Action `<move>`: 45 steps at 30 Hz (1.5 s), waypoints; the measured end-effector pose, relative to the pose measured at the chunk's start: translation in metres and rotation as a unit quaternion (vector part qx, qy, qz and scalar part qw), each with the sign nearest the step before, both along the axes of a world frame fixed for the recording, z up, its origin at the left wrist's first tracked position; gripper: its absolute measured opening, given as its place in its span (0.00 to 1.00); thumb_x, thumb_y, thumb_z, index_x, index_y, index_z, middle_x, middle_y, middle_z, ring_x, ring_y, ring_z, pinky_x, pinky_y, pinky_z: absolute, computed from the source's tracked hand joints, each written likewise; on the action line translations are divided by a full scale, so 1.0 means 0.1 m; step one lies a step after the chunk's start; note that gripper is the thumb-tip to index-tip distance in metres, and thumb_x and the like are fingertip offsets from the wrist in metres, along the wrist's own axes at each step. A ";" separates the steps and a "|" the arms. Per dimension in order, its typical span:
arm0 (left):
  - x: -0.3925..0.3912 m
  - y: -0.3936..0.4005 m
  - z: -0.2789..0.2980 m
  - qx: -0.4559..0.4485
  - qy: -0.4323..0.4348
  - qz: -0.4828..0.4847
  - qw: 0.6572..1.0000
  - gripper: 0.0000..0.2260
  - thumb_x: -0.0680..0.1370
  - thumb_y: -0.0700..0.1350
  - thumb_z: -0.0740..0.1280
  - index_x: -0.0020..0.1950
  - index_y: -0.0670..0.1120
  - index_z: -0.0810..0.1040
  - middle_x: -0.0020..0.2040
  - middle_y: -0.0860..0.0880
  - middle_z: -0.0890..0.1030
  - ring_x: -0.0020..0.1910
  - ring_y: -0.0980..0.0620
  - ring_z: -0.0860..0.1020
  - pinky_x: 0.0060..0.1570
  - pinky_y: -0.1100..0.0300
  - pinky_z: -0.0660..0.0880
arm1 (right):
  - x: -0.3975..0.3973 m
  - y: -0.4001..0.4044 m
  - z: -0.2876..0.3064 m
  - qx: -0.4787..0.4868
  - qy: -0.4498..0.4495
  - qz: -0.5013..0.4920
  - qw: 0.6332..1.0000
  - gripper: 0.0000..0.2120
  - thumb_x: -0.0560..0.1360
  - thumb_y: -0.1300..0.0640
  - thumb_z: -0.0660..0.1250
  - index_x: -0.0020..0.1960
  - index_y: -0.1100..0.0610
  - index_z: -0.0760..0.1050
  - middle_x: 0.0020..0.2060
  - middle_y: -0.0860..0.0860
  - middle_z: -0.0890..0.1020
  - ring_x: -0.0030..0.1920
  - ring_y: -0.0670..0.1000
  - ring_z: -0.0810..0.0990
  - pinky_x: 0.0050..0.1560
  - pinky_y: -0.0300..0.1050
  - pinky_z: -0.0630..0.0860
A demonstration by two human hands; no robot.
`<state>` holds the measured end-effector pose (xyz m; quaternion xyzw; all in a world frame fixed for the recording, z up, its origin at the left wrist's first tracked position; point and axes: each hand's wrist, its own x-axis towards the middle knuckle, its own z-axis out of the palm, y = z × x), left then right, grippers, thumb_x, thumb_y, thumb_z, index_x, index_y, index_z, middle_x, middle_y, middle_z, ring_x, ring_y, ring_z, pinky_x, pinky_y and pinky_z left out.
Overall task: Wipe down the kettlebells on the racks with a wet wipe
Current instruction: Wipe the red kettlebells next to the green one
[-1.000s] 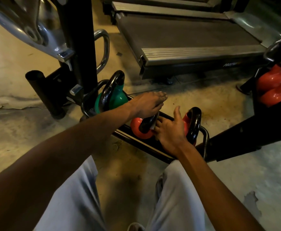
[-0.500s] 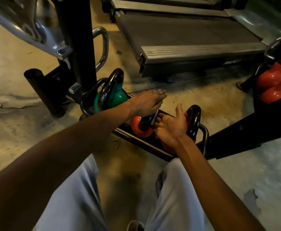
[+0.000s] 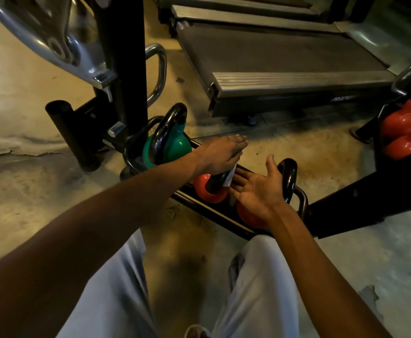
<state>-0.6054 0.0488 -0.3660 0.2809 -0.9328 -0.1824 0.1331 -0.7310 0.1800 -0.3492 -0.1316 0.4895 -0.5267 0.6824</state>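
Three kettlebells stand in a low black floor rack [image 3: 302,203]: a green one [image 3: 177,145] at the left, a red one [image 3: 206,190] in the middle and another red one [image 3: 247,215] at the right. My left hand [image 3: 220,154] lies over the middle kettlebell's black handle, fingers stretched forward. A white wet wipe [image 3: 231,176] hangs from under it; the thumb is hidden. My right hand [image 3: 258,189] is open, palm up, in front of the right kettlebell, its fingertips close to the wipe.
A black upright post [image 3: 123,69] with chrome parts stands behind the green kettlebell. A treadmill [image 3: 285,59] lies beyond the rack. More red kettlebells [image 3: 404,132] sit on a second rack at the right. My knees are at the bottom, over a concrete floor.
My right hand has turned further palm up and opened beside the wipe. My left hand has stayed on the middle kettlebell's handle.
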 end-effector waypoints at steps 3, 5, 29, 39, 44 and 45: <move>0.00 -0.01 0.00 -0.001 0.001 -0.004 1.000 0.23 0.88 0.48 0.56 0.82 0.42 0.66 0.82 0.42 0.65 0.81 0.46 0.63 0.80 0.52 0.61 | 0.08 -0.01 -0.05 -0.015 0.027 0.014 0.999 0.49 0.77 0.23 0.51 0.76 0.64 0.69 0.68 0.62 0.80 0.70 0.62 0.77 0.78 0.60 0.65; 0.01 -0.03 0.02 -0.001 0.001 -0.010 1.000 0.23 0.88 0.48 0.56 0.82 0.42 0.66 0.82 0.42 0.65 0.81 0.46 0.63 0.80 0.51 0.61 | 0.10 -0.01 -0.08 -0.014 0.064 0.050 0.997 0.49 0.77 0.22 0.48 0.78 0.61 0.67 0.69 0.59 0.80 0.71 0.60 0.77 0.78 0.60 0.64; 0.02 -0.13 0.06 0.025 -0.036 -0.030 0.999 0.23 0.88 0.50 0.57 0.82 0.43 0.66 0.83 0.44 0.64 0.82 0.47 0.62 0.79 0.49 0.62 | 0.70 0.81 -0.65 -0.156 0.823 0.221 0.500 0.49 0.80 0.26 0.47 0.84 0.58 0.34 0.83 0.57 0.34 0.83 0.56 0.35 0.82 0.55 0.40; 0.02 -0.09 0.17 0.045 -0.084 -0.010 0.995 0.23 0.87 0.50 0.57 0.80 0.44 0.69 0.81 0.44 0.67 0.79 0.45 0.67 0.77 0.48 0.66 | 0.21 0.58 -0.38 -0.278 0.869 0.316 0.260 0.47 0.82 0.28 0.52 0.84 0.64 0.48 0.83 0.63 0.48 0.84 0.60 0.44 0.83 0.55 0.41; -0.05 -0.19 -0.02 0.050 -0.069 0.035 0.996 0.30 0.79 0.62 0.50 0.76 0.53 0.73 0.74 0.49 0.76 0.71 0.46 0.76 0.67 0.42 0.75 | 0.28 0.30 -0.23 -0.274 0.862 0.381 0.193 0.45 0.83 0.29 0.49 0.83 0.65 0.55 0.81 0.66 0.59 0.83 0.65 0.52 0.83 0.61 0.45; -0.02 -0.15 0.05 0.060 -0.074 0.035 0.995 0.28 0.80 0.61 0.51 0.76 0.52 0.73 0.74 0.49 0.76 0.71 0.46 0.76 0.68 0.42 0.75 | 0.30 0.24 -0.24 -0.276 0.863 0.383 0.183 0.44 0.83 0.29 0.51 0.81 0.66 0.59 0.79 0.66 0.64 0.82 0.66 0.55 0.82 0.63 0.47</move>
